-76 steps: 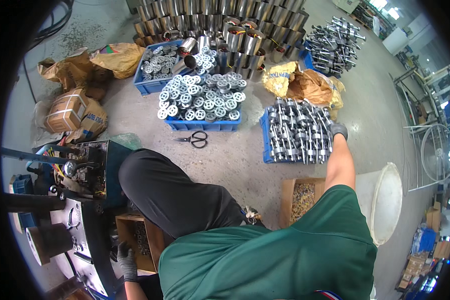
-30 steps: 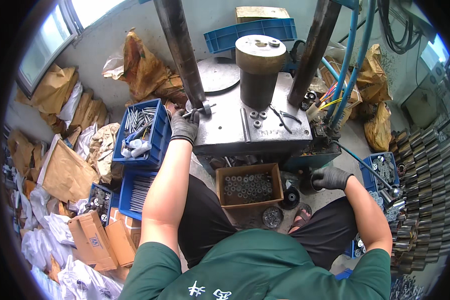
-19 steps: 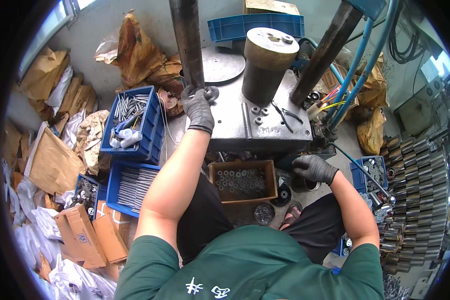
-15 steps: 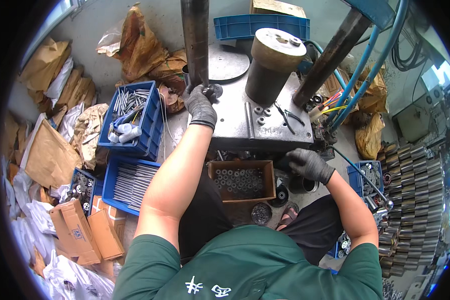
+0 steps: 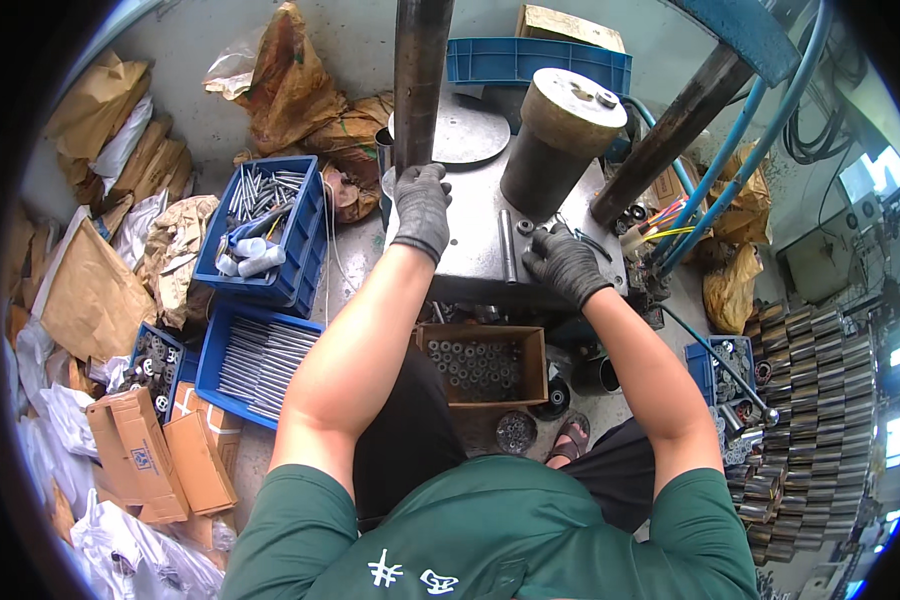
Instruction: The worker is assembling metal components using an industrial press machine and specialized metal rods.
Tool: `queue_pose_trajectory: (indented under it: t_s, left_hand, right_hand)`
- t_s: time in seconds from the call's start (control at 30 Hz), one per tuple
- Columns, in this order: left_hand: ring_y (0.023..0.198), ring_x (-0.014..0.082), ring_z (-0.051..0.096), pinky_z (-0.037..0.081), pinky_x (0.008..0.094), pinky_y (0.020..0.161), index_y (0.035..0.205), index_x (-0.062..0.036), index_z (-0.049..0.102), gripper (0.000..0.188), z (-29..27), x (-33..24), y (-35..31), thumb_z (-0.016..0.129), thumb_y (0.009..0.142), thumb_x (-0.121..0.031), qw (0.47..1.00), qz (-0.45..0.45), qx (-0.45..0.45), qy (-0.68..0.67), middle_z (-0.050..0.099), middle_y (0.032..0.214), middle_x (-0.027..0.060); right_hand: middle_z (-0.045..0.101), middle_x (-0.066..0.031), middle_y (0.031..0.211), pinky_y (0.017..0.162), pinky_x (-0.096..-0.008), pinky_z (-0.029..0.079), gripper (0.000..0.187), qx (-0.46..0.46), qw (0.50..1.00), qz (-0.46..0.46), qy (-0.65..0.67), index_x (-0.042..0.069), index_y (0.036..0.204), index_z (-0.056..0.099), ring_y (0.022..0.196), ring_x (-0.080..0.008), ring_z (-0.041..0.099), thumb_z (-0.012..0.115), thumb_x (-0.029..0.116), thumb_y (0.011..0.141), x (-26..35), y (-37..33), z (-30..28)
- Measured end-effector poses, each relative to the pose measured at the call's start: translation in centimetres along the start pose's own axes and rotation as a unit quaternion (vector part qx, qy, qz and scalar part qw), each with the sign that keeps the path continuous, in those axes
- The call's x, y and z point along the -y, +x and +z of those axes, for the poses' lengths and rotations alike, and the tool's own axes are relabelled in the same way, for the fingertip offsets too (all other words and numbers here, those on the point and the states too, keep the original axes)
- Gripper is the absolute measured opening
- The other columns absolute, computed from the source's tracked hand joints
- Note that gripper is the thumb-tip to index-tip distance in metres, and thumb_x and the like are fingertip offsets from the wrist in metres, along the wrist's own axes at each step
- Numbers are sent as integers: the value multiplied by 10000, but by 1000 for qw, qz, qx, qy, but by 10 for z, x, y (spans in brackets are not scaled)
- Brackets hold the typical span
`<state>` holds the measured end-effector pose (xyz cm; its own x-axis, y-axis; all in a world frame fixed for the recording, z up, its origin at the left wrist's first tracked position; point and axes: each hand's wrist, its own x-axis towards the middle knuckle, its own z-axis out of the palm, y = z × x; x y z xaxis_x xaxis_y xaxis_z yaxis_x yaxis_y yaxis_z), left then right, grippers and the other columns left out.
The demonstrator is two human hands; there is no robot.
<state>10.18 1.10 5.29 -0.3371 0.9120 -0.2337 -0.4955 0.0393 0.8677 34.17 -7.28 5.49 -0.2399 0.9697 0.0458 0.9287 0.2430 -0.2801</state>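
My left hand (image 5: 423, 212), in a dark grey glove, is closed at the foot of the upright steel column (image 5: 418, 90); whatever its fingers hold is hidden. My right hand (image 5: 564, 264), gloved alike, reaches over the front of the metal work table (image 5: 475, 225). Its fingers are bent down among small bearing-like rings, and what lies under them cannot be made out. One small ring (image 5: 525, 228) shows beside its fingertips. Left of that ring lies a steel rod (image 5: 508, 246). Pliers (image 5: 592, 243) are partly covered by my right hand. A thick steel cylinder (image 5: 560, 145) stands behind it.
Below the table sits a cardboard box (image 5: 536, 366) of small rings. Blue bins hold metal rods (image 5: 260, 362) and mixed parts (image 5: 270, 190) at left. A slanted column (image 5: 670, 140) and blue hoses (image 5: 745, 150) bound the right. Metal tubes (image 5: 810, 430) are stacked far right.
My right hand has moved from the table's front edge up and left onto the rings near the pliers. My left hand stays at the column's foot; the view has shifted slightly.
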Motion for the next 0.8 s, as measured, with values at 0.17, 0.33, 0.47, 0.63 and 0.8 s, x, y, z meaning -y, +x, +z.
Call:
queue_pose_trajectory:
  t_s: [0.17,0.33,0.47,0.63,0.8]
  left_hand:
    - [596,86,574,469,222,518,1022,-92,624,91,-16,-40,-27,653,976,-164,987,72,116,-90,638,810,18]
    - [525,145,554,445,289,422,920,-124,585,212,-32,-13,3,672,946,-316,924,-287,146,-205,611,739,29]
    - [529,164,551,462,293,414,967,-99,554,221,-20,9,13,677,954,-282,947,-269,93,-148,588,731,45]
    - [563,155,602,494,282,461,948,-112,597,212,-17,0,4,652,960,-317,979,-193,61,-16,658,770,52]
    - [581,168,620,532,298,478,1043,-33,631,321,-9,-2,0,719,927,-320,982,-163,73,66,651,838,83]
  right_hand:
    - [649,-239,1033,803,-462,569,309,-74,997,-16,2,9,1016,717,858,-380,698,731,263,842,-11,-2,14]
    - [655,-206,925,750,-433,566,276,-126,992,-9,6,-9,919,700,788,-350,684,768,238,816,-5,-3,7]
    - [661,-142,922,678,-356,568,150,-268,957,-43,106,49,891,685,713,-245,683,790,126,816,-12,-4,-20]
    - [616,-74,887,699,-294,553,128,-443,870,-155,152,61,921,676,734,-158,647,781,51,848,16,13,-99]
    - [687,-117,949,751,-320,569,161,-485,855,-125,134,38,961,733,781,-212,699,795,139,851,-9,56,-156]
